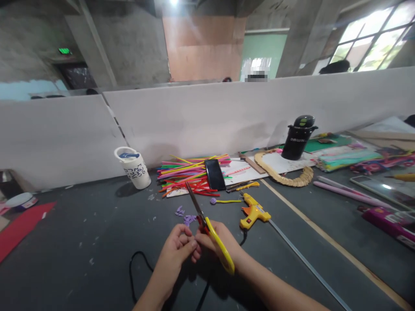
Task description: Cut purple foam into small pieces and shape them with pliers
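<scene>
My right hand (218, 240) is closed around a pair of scissors (220, 248) with yellow handles. Their dark blades point up and to the left, and look shut. Beside it, my left hand (177, 247) has thumb and fingers pinched together, meeting the right fingertips. Whatever it holds is too small to make out. Just beyond the hands lie small purple cut pieces (189, 220). A purple ball on a yellow-green stem (227, 201) rests further off. To the right of it is a yellow hot glue gun (253, 211) with a long glue stick trailing behind.
A heap of coloured pipe cleaners (178, 172) lies at the back, with a black phone (215, 174) on it. A white cup (133, 168) stands left, a black bottle (297, 139) right. A black cord (131, 263) crosses the grey table (81, 259). Red sheet (29, 226) at left.
</scene>
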{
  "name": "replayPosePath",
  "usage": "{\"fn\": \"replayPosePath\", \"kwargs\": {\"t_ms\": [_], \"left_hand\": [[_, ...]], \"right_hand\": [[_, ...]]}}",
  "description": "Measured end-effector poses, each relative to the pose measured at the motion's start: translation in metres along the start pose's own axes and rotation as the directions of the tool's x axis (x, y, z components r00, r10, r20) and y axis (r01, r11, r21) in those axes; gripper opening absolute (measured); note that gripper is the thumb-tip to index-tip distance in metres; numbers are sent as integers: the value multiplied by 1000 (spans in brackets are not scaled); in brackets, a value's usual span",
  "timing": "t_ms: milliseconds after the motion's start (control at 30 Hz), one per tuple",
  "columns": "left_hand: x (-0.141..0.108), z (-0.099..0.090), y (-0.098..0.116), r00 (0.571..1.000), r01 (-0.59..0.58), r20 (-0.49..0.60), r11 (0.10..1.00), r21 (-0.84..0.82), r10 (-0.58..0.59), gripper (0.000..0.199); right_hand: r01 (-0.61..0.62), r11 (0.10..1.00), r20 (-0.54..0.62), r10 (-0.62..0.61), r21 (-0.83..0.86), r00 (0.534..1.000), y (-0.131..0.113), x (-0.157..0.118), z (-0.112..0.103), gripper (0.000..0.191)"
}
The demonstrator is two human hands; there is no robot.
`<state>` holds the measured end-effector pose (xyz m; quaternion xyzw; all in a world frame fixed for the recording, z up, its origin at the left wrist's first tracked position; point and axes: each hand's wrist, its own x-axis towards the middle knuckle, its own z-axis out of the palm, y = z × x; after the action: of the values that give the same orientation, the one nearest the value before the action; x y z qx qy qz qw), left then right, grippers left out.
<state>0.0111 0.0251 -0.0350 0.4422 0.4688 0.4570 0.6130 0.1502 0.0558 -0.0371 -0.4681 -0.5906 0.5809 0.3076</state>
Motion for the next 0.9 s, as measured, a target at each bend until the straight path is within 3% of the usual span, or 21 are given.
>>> {"fn": "replayPosePath", "kwargs": {"t_ms": [433, 900], "left_hand": [[11, -2, -20, 999, 36, 12, 985, -169, -35, 37], [3, -2, -5, 996, 81, -21, 991, -109, -84, 30]], "right_hand": [[69, 995, -44, -72, -66, 996, -5, -5, -2, 6], [-46, 997, 47, 44, 58, 998, -13, -6, -7, 12]]}}
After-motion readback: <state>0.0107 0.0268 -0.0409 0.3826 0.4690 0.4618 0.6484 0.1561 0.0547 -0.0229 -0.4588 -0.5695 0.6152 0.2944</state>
